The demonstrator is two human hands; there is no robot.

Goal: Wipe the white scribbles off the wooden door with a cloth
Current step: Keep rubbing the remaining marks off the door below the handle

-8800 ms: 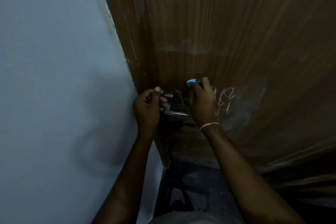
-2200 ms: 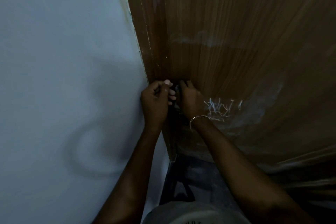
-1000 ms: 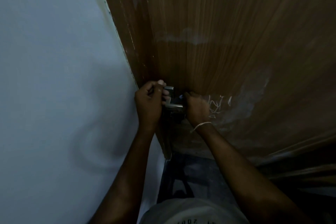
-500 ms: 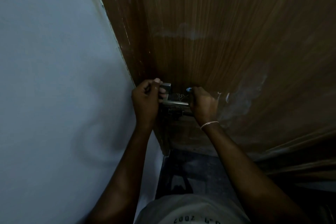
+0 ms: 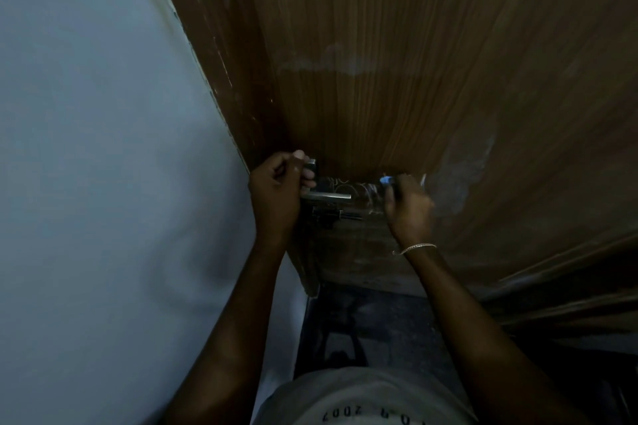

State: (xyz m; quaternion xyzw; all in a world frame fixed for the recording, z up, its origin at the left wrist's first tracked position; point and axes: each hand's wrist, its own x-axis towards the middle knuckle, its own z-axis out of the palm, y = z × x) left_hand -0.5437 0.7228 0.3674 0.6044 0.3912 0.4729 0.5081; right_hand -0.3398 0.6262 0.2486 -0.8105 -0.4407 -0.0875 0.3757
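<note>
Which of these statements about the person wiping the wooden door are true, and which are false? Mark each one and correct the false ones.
1. The left hand grips the door beside the metal handle. True.
2. The right hand hangs free, away from the wooden door. False: it is against the door, closed on something pale blue.
3. White scribbles show between the hands. True.
4. A bracelet circles the left wrist. False: the right wrist.
</note>
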